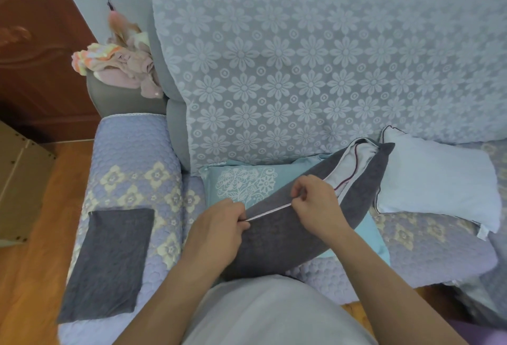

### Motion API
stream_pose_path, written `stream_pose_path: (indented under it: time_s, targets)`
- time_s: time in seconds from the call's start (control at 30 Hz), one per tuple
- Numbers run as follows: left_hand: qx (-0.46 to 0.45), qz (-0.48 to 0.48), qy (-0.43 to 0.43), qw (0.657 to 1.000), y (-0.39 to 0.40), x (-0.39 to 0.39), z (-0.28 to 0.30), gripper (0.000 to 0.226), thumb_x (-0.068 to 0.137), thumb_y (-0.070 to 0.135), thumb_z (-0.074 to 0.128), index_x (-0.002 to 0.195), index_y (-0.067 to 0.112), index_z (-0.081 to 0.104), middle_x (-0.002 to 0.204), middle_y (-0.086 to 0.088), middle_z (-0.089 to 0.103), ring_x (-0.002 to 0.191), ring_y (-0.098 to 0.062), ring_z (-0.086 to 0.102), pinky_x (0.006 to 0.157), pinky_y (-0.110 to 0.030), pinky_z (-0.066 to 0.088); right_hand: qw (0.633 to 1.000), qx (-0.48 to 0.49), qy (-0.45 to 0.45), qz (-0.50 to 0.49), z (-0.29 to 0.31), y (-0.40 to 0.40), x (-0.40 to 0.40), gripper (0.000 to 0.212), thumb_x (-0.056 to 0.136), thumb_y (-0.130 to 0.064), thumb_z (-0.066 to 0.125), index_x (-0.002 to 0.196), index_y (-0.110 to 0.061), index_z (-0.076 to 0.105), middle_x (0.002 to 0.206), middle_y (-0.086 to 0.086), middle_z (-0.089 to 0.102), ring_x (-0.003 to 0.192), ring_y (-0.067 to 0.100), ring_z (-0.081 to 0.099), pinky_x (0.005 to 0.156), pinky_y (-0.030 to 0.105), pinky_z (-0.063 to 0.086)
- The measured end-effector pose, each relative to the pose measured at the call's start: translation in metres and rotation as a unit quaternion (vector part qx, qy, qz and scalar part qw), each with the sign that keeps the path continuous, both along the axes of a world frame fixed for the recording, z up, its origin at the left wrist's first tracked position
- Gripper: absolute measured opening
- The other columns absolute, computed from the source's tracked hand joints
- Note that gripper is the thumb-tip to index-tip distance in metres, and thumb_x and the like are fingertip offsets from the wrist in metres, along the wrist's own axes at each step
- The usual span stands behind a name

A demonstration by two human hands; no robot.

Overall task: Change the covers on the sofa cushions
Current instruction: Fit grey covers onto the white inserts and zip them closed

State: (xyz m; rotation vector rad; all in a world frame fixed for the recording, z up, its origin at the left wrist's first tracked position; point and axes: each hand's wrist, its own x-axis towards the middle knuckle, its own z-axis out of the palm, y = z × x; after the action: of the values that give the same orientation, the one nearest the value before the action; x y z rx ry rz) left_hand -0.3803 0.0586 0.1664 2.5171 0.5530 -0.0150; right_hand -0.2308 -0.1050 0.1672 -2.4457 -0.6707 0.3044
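You stand at a sofa covered in a lilac quilted throw, its backrest draped with a floral lace cloth. A pile of pink clothes sits on the far end of the armrest. A flat grey cover lies on the armrest's near end.

A grey cushion stands on edge on the seat, leaning against your body, its zip side up. The near part of the opening is drawn together; the far part gapes and shows the white insert inside. Behind and partly under it lies a teal cushion with a white print. A bare white pillow with dark piping lies on the seat to the right, touching the grey cushion's far corner.

Your left hand has fingers curled, pinching the near end of the seam. Your right hand has thumb and fingers pinched together at the zip line, just where the closed part ends; the puller itself is too small to make out.
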Motion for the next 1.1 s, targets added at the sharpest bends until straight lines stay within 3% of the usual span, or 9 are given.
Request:
stream_pose_path:
  time_s: [0.13, 0.23, 0.4, 0.47, 0.57, 0.7, 0.8, 0.97, 1.1]
  targets:
    - [0.038, -0.021, 0.032, 0.999, 0.008, 0.0, -0.007, 0.016, 0.097, 0.038, 0.06, 0.088, 0.028, 0.052, 0.094, 0.01, 0.05, 0.093, -0.016, 0.052, 0.079, -0.038, 0.047, 0.992, 0.039, 0.035, 0.113, 0.002, -0.005, -0.005, 0.028, 0.076, 0.0, 0.059, 0.079, -0.028, 0.058, 0.076, -0.011, 0.052, 0.074, 0.007, 0.051, 0.064, 0.016, 0.037]
    - [-0.002, -0.103, 0.001, 0.995, -0.01, 0.009, -0.019, 0.023, 0.093, 0.042, 0.063, 0.11, 0.028, 0.057, 0.107, 0.008, 0.053, 0.103, -0.017, 0.05, 0.087, -0.036, 0.045, 0.986, 0.081, 0.077, 0.126, -0.006, -0.005, -0.017, 0.028, 0.073, -0.003, 0.059, 0.081, -0.029, 0.063, 0.076, -0.005, 0.059, 0.073, 0.012, 0.055, 0.065, 0.02, 0.043]
    - [-0.046, -0.075, -0.021, 0.996, -0.031, 0.025, -0.037, 0.016, 0.096, 0.039, 0.061, 0.095, 0.025, 0.053, 0.095, 0.005, 0.056, 0.094, -0.019, 0.054, 0.074, -0.032, 0.039, 0.971, 0.135, 0.183, 0.074, -0.014, -0.003, -0.025, 0.032, 0.071, 0.004, 0.061, 0.086, -0.022, 0.073, 0.077, 0.002, 0.069, 0.066, 0.01, 0.058, 0.064, 0.016, 0.046]
    - [-0.026, -0.082, -0.015, 0.996, -0.032, 0.025, -0.04, 0.016, 0.097, 0.038, 0.06, 0.101, 0.022, 0.057, 0.099, 0.004, 0.059, 0.096, -0.019, 0.056, 0.075, -0.032, 0.04, 0.968, 0.146, 0.192, 0.071, -0.014, -0.005, -0.024, 0.035, 0.072, 0.006, 0.06, 0.087, -0.022, 0.073, 0.079, 0.004, 0.069, 0.066, 0.006, 0.057, 0.064, 0.016, 0.046]
    - [0.012, -0.105, 0.012, 0.994, -0.036, 0.024, -0.045, 0.023, 0.102, 0.034, 0.05, 0.116, 0.018, 0.059, 0.107, -0.001, 0.063, 0.1, -0.022, 0.059, 0.081, -0.037, 0.045, 0.976, 0.124, 0.16, 0.083, -0.019, -0.005, -0.023, 0.035, 0.072, 0.005, 0.06, 0.083, -0.027, 0.068, 0.074, 0.003, 0.062, 0.064, 0.006, 0.054, 0.063, 0.014, 0.042]
    - [0.013, -0.123, 0.016, 0.992, -0.039, 0.03, -0.042, 0.018, 0.102, 0.029, 0.048, 0.105, 0.015, 0.059, 0.1, -0.005, 0.06, 0.094, -0.029, 0.059, 0.08, -0.045, 0.045, 0.99, 0.042, 0.015, 0.13, -0.027, -0.009, -0.021, 0.019, 0.073, -0.003, 0.058, 0.078, -0.022, 0.059, 0.075, -0.016, 0.044, 0.07, 0.001, 0.046, 0.063, 0.013, 0.032]
    - [0.015, -0.123, 0.019, 0.992, -0.039, 0.036, -0.032, 0.014, 0.102, 0.027, 0.05, 0.099, 0.015, 0.057, 0.101, -0.005, 0.06, 0.094, -0.028, 0.057, 0.081, -0.043, 0.044, 0.994, 0.008, -0.047, 0.102, -0.026, -0.014, -0.013, 0.02, 0.075, -0.003, 0.057, 0.076, -0.021, 0.048, 0.078, -0.012, 0.042, 0.07, 0.008, 0.043, 0.062, 0.022, 0.03]
    - [-0.011, -0.092, 0.028, 0.995, -0.022, 0.03, -0.029, 0.011, 0.1, 0.026, 0.055, 0.091, 0.02, 0.055, 0.095, 0.003, 0.06, 0.089, -0.021, 0.056, 0.08, -0.037, 0.044, 0.995, -0.062, -0.072, -0.032, -0.02, -0.056, 0.036, 0.02, 0.077, -0.004, 0.055, 0.075, -0.021, 0.045, 0.079, -0.005, 0.048, 0.072, 0.018, 0.046, 0.063, 0.034, 0.033]
    - [0.046, -0.084, 0.046, 0.994, -0.006, 0.03, -0.028, 0.01, 0.101, 0.032, 0.054, 0.093, 0.025, 0.053, 0.095, 0.008, 0.054, 0.092, -0.018, 0.053, 0.078, -0.037, 0.046, 0.995, -0.058, -0.081, 0.025, -0.003, -0.063, 0.046, 0.023, 0.075, -0.004, 0.058, 0.074, -0.022, 0.044, 0.076, -0.01, 0.045, 0.07, 0.008, 0.042, 0.061, 0.027, 0.031]
